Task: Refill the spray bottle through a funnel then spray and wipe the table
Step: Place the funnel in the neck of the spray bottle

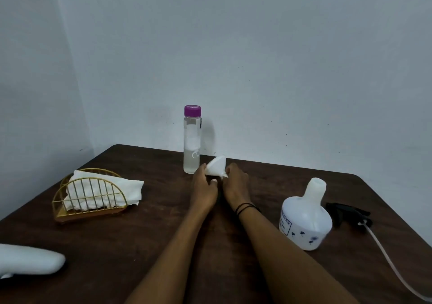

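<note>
Both hands on white funnel (216, 166) at counter (163, 245) centre, 12 o'clock from person. Left hand (203, 188) grip pinches wide rim; right hand (236, 184) grip holds spout end. Likely orienting it spout-down. Spray bottle (305, 219) at 2 o'clock, neck open and upright, ready for funnel. Trigger head (348, 213) with tube lies beside it at 3 o'clock. Capped water bottle (192, 140) touching-close behind funnel. Cloth (102, 192) parked in wire rack (91, 200), 10 o'clock, for wiping later.
</note>
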A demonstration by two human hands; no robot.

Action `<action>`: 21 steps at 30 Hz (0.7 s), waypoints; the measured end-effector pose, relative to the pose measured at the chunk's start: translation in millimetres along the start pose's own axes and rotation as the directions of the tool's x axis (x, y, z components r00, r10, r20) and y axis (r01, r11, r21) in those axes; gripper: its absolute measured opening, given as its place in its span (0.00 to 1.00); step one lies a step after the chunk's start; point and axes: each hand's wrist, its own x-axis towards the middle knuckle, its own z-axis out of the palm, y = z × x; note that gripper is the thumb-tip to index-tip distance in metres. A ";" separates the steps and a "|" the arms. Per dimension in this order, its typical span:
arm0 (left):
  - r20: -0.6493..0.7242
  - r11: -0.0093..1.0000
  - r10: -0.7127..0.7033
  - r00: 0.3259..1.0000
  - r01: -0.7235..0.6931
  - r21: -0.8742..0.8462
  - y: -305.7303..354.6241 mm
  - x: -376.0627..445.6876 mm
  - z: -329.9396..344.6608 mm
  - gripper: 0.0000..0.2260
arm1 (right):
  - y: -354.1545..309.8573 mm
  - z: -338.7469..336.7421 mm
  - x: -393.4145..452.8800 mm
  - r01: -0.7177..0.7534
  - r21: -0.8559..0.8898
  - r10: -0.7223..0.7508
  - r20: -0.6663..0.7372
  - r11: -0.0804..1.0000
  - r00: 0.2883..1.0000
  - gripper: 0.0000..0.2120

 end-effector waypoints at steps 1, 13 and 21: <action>-0.029 1.000 0.014 0.999 -0.015 -0.011 1.6 -1.9 0.2 0.26 | -1.9 -3.8 -2.4 -0.007 0.040 0.007 -0.004 0.999 1.000 0.02; -0.372 0.890 0.262 0.890 -0.372 -0.264 75.3 -43.8 -5.4 0.13 | -43.6 -95.9 -44.5 0.117 0.146 -0.110 -0.054 0.982 0.993 0.36; -0.375 0.765 0.290 0.880 -0.449 -0.462 128.6 -85.7 10.2 0.12 | -47.6 -171.6 -78.9 0.292 0.077 -0.270 -0.215 0.953 0.938 0.31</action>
